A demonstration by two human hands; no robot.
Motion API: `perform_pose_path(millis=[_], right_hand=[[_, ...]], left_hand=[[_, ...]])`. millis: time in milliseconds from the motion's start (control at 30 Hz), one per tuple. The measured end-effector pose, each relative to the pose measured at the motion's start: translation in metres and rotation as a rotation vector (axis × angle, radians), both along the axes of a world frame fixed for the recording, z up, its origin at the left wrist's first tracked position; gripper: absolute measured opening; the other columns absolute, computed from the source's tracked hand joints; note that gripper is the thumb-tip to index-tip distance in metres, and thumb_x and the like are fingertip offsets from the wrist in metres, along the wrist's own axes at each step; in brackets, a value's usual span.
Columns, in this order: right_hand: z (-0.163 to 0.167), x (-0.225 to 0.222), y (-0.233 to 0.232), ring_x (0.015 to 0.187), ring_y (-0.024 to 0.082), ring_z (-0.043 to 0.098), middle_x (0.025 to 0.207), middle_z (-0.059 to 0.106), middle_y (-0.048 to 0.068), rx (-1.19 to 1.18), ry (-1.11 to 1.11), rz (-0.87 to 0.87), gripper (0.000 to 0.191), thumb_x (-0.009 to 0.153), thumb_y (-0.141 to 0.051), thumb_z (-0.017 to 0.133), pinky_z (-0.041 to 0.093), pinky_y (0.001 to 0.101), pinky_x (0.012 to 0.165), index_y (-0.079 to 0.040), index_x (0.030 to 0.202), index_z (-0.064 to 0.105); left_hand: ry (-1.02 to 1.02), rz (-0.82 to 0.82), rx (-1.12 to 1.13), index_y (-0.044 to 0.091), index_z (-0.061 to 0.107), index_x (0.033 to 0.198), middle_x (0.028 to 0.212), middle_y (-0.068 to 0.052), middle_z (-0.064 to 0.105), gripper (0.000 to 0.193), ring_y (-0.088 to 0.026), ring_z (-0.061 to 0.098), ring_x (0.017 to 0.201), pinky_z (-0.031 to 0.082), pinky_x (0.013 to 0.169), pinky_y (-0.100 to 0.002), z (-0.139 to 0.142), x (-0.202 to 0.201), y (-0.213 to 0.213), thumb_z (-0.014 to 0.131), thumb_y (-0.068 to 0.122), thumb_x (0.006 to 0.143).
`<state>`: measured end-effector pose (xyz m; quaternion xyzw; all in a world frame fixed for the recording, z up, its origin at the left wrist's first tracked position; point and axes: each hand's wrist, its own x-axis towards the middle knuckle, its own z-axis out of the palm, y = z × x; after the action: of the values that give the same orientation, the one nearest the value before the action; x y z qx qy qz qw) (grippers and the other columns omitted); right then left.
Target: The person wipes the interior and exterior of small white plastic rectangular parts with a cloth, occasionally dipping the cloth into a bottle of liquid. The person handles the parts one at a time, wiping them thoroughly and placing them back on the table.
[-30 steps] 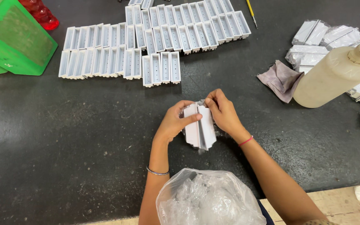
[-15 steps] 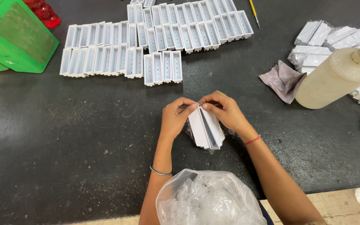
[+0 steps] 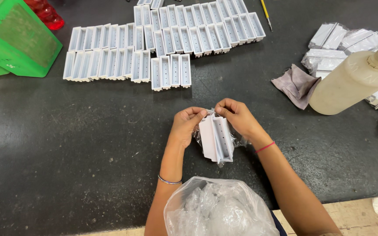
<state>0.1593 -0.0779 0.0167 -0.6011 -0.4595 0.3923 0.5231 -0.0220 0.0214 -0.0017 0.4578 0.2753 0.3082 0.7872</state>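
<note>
Far left: green plastic bin tilted on the dark worktop, red item just behind it. Upper centre: rows of white perforated plastic trays laid side by side, open faces up. Centre: left hand and right hand close together, fingertips pinched at the top of a small clear wrapper containing white plastic trays, held just above the worktop. Count of trays in the wrapper uncertain, possibly two. Below the hands, near the lower edge: crumpled clear plastic bag. Right of the hands: grey cloth, touching a cream plastic bottle lying tilted. Behind the bottle: pile of wrapped white trays. Top right: yellow pencil-like tool.
</note>
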Motion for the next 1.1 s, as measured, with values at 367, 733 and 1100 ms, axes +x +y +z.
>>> perform_pose_path(millis=[367, 733, 1100], right_hand=[[-0.019, -0.005, 0.008, 0.081, 0.007, 0.061, 0.089, 0.067, -0.002, -0.076, 0.281, -0.073, 0.011, 0.094, -0.015, 0.068, 0.052, 0.0243, 0.073, -0.007, 0.101, 0.067], [0.031, 0.003, -0.012, 0.083, 0.014, 0.066, 0.094, 0.073, 0.006, 0.034, -0.231, -0.136, 0.025, 0.096, -0.024, 0.069, 0.057, 0.032, 0.074, -0.001, 0.107, 0.07], [0.05, -0.014, -0.021, 0.087, 0.017, 0.074, 0.101, 0.075, 0.008, 0.036, -0.333, -0.023, 0.04, 0.086, -0.01, 0.072, 0.06, 0.0305, 0.08, -0.007, 0.126, 0.066]], left_hand=[[0.073, 0.019, -0.048, 0.003, 0.07, 0.106, 0.081, -0.002, 0.072, 0.021, -0.004, 0.056, 0.055, 0.036, 0.041, -0.019, -0.026, 0.008, 0.005, 0.073, 0.021, 0.095], [0.051, 0.047, -0.106, 0.004, 0.069, 0.107, 0.087, -0.003, 0.073, 0.018, -0.007, 0.064, 0.065, 0.048, 0.05, -0.021, -0.041, 0.013, 0.01, 0.07, 0.019, 0.097], [-0.013, 0.117, -0.187, 0.006, 0.064, 0.108, 0.094, -0.005, 0.071, 0.015, -0.012, 0.068, 0.079, 0.057, 0.065, -0.026, -0.046, 0.017, 0.011, 0.063, 0.018, 0.101]])
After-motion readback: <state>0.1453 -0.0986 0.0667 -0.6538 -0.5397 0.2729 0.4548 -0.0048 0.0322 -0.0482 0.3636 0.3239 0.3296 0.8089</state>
